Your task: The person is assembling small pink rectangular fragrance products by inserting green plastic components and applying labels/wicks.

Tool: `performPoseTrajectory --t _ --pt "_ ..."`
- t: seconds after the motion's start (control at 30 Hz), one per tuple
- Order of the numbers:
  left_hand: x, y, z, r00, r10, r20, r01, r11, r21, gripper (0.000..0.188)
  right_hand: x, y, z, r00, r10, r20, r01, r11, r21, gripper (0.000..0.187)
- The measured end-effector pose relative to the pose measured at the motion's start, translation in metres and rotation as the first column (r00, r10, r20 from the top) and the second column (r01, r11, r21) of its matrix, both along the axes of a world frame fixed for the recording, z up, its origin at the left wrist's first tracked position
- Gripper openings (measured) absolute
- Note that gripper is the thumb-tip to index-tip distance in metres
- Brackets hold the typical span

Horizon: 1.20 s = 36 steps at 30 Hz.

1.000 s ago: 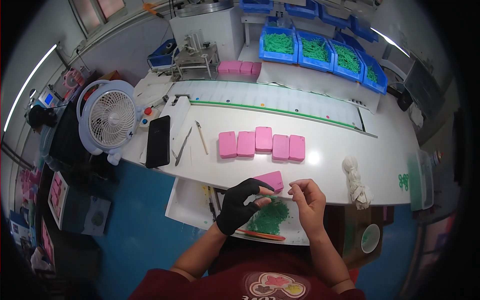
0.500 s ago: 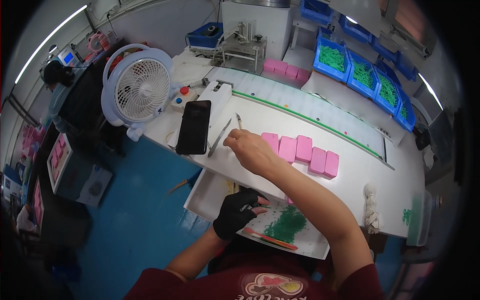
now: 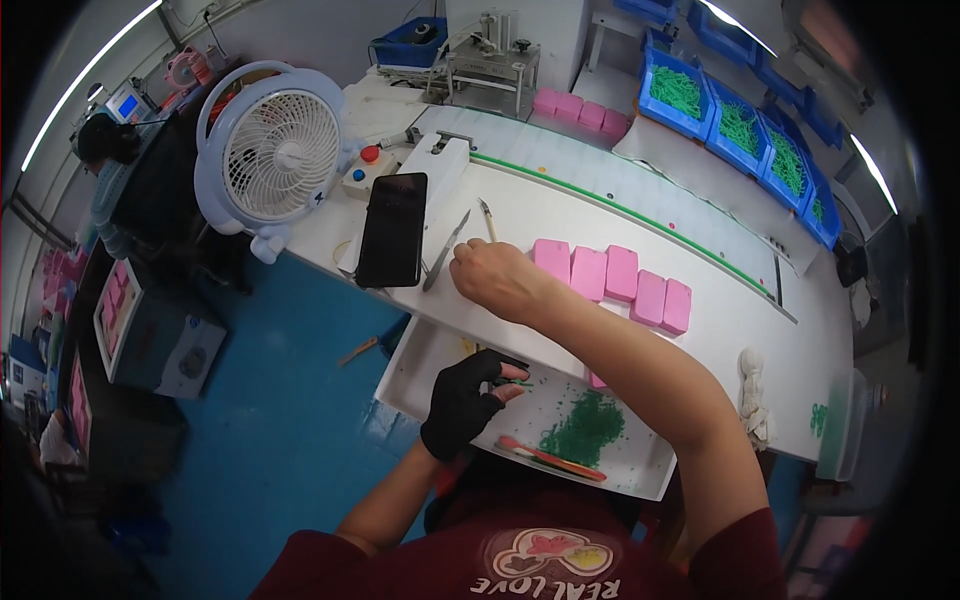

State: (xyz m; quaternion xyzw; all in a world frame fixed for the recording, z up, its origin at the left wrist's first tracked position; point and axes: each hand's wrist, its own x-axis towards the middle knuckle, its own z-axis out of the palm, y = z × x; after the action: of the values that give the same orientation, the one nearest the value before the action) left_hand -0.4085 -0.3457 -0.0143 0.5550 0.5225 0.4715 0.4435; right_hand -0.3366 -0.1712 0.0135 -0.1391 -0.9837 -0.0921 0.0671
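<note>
My left hand [image 3: 464,403], in a black fingerless glove, is over the open white drawer [image 3: 400,368], its thumb and fingers pinching a small green piece [image 3: 513,381]. My bare right hand [image 3: 500,280] rests on the white table with curled fingers. Beneath it runs the lower end of a thin pale-handled tool [image 3: 490,226] with a dark pointed tip; whether the fingers grip it is hidden. Just left of that hand lies a slim grey metal knife-like tool [image 3: 446,252]. Several pink blocks [image 3: 621,273] stand right of the hand, partly behind my forearm.
Green crumbs [image 3: 585,430] and an orange-red handled tool [image 3: 550,460] lie in the drawer. A black phone [image 3: 392,230] and a fan [image 3: 283,155] are on the left. Behind runs a conveyor belt [image 3: 600,185]; blue bins [image 3: 708,127] hold green pieces. A white cloth bundle [image 3: 753,397] lies right.
The whole view has shifted slightly, so the table appears higher in the picture. Both hands keep nearly the same places beside the tools and over the drawer.
</note>
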Motion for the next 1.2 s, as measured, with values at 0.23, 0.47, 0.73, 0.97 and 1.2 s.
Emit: performPoseTrajectory --t 0.23,0.47,0.73,0.97,1.2 --pt "0.015 0.002 0.005 0.998 0.07 -0.005 -0.069 0.996 0.058 0.017 0.049 -0.047 0.059 0.865 -0.443 -0.234 0.222 0.757 -0.614 0.012" --pt "0.047 0.005 0.004 0.997 -0.078 -0.008 0.078 0.994 0.074 0.015 0.18 -0.125 0.049 0.389 -0.736 -0.554 -0.309 0.463 -0.831 0.024" --pt "0.09 0.008 0.005 0.964 -0.264 0.034 0.255 0.953 0.161 0.017 0.219 -0.19 0.03 0.069 -0.806 -0.587 -0.213 0.563 -0.798 0.017" --pt "0.106 0.004 0.015 0.942 -0.334 0.033 0.32 0.924 0.208 0.018 0.206 -0.196 0.035 0.143 -0.707 -0.693 0.083 0.706 -0.703 0.016" --pt "0.106 0.003 0.017 0.947 -0.321 0.022 0.313 0.934 0.174 0.018 0.202 -0.198 0.034 0.171 -0.642 -0.748 0.21 0.765 -0.609 0.018"
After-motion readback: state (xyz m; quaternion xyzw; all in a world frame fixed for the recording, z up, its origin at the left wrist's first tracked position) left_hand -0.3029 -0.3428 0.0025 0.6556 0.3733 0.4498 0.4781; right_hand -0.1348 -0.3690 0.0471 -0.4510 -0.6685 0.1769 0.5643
